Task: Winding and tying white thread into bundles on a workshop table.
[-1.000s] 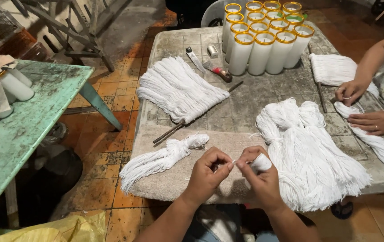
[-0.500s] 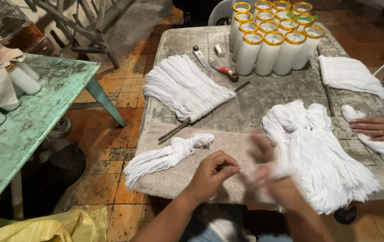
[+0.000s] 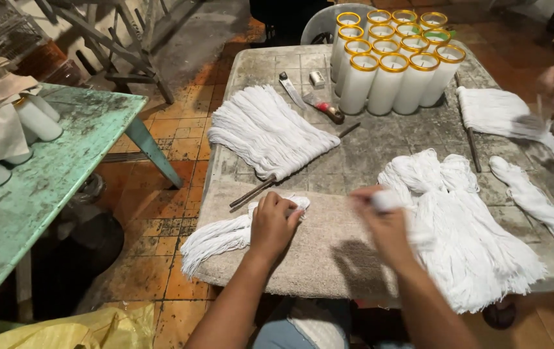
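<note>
On the grey stone bench [image 3: 387,142], the left hand [image 3: 276,223] presses closed on a small white string bundle [image 3: 222,238], seemingly finished. The blurred right hand [image 3: 387,223] pinches white strands; the large white string pile [image 3: 464,232] remains unbundled.

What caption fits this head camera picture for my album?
Left hand resting on a small white string bundle, blurred right hand beside a big white string heap on a grey table.

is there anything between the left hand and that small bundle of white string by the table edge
Nothing visible: the left hand already rests on the small string bundle at its knotted end. The right hand is blurred, off to the side.
</note>
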